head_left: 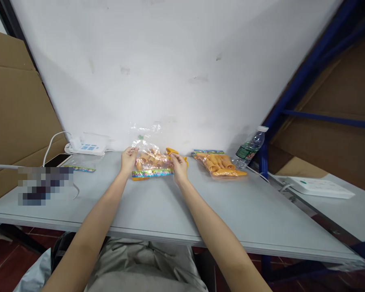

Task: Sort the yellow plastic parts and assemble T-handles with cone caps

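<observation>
Clear bag (153,162) between left grip (128,159) and right grip (179,167) — both pinched closed, one on each side

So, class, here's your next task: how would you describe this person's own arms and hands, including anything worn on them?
The left hand and right hand are ungloved. The left forearm and right forearm are uncovered, wrists included. Any rings would be too small to make out. A wrinkled greyish garment covers the lap.
</observation>
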Tool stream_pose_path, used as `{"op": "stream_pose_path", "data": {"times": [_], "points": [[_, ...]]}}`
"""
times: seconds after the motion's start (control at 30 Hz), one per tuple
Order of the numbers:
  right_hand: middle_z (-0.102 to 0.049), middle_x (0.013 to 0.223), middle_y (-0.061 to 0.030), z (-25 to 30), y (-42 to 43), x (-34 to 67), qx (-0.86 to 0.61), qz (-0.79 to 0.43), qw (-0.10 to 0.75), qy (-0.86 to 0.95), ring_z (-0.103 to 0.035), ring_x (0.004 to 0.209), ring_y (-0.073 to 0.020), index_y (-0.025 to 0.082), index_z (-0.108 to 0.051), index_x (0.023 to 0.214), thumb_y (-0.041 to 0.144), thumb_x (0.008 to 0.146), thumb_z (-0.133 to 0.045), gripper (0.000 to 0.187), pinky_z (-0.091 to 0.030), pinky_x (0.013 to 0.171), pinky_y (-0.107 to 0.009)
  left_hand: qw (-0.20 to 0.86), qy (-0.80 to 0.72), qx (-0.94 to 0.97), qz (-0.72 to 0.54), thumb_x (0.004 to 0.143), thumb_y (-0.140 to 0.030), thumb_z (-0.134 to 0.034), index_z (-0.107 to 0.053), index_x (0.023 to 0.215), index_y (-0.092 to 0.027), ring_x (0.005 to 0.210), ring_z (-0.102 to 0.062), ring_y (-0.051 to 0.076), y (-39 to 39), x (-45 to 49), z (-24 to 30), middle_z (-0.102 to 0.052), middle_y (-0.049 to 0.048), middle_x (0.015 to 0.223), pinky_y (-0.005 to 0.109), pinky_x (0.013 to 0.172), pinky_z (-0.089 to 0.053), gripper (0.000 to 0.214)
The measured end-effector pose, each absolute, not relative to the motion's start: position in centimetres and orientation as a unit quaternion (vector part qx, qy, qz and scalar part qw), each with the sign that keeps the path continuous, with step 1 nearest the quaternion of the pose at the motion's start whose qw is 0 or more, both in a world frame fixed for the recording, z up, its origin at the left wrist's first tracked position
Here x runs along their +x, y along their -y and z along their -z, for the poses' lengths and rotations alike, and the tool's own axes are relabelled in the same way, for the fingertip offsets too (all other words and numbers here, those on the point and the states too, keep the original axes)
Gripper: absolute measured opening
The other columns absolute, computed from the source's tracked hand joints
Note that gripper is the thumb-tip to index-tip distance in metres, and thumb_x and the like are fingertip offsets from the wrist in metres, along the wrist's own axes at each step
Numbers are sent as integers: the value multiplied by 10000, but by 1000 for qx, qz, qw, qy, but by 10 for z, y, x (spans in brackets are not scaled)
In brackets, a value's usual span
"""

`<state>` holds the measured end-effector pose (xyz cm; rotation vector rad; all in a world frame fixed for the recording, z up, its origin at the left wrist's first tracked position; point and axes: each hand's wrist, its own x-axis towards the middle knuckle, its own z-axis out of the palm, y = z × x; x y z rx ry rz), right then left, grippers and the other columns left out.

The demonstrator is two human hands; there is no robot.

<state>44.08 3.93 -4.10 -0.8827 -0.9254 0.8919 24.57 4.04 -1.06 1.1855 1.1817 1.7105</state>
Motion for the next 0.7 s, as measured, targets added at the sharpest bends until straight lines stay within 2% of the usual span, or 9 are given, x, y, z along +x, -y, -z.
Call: {"op": "stream_pose_path", "data": {"times": [0.13, 0.2, 0.3, 0.43, 0.7], "points": [[-713, 794, -53, 49, -44, 444, -381, -516, 655, 400, -659, 620, -176, 193, -632, 759, 503, 573, -799, 398, -552, 572, -320, 408, -482, 472, -616, 737, -440, -717, -573, 674, -188, 335, -304, 62, -29, 252, 30, -364, -90, 391, 205, 360, -205, 296], [-709, 753, -45, 50, -44, 444, -368, -530, 657, 391, -654, 602, -172, 193, -623, 714, 487, 556, -828, 391, -558, 572, -320, 412, -487, 474, -607, 750, -473, -703, -539, 623, -189, 347, -292, 61, -26, 254, 32, -333, -88, 392, 209, 365, -204, 352], [-646, 625, 2, 49, -42, 446, -374, -501, 673, 394, -604, 546, -139, 193, -598, 651, 471, 562, -829, 372, -513, 514, -271, 402, -494, 473, -608, 803, -543, -625, -438, 555, -204, 353, -262, 61, -24, 253, 30, -274, -85, 387, 213, 368, -207, 460], [-545, 533, 46, 48, -41, 449, -396, -464, 688, 394, -461, 449, -88, 188, -595, 641, 509, 582, -792, 381, -373, 422, -226, 378, -505, 483, -608, 837, -536, -585, -357, 527, -211, 358, -253, 61, -24, 250, 29, -271, -76, 386, 212, 371, -208, 503], [-412, 444, 86, 44, -38, 444, -410, -393, 714, 409, -368, 415, -97, 190, -656, 785, 659, 642, -687, 490, -307, 421, -237, 379, -496, 475, -620, 830, -482, -602, -394, 555, -212, 359, -286, 67, -26, 248, 34, -312, -76, 392, 206, 374, -243, 439]]}}
